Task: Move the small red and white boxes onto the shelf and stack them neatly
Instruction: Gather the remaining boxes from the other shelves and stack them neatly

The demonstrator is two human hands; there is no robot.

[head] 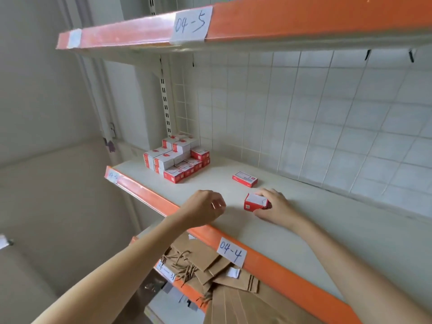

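Holding a small red and white box [256, 202] on the shelf [315, 220] in a closed grip, your right hand [278, 206] rests near the front edge, while your left hand [203, 206] hovers loosely curled and empty, a second box [245, 179] lying behind and the stack [177, 157] at far left.

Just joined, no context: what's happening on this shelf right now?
A person is stocking small red and white boxes on the shelf labelled 04-4. The right hand grips one box resting on the shelf near its front edge. The left hand hovers beside it, fingers loosely curled, holding nothing. Another loose box lies flat a little further back. A stepped stack of boxes already stands at the shelf's back left corner. Brown paper bags lie on the shelf below.
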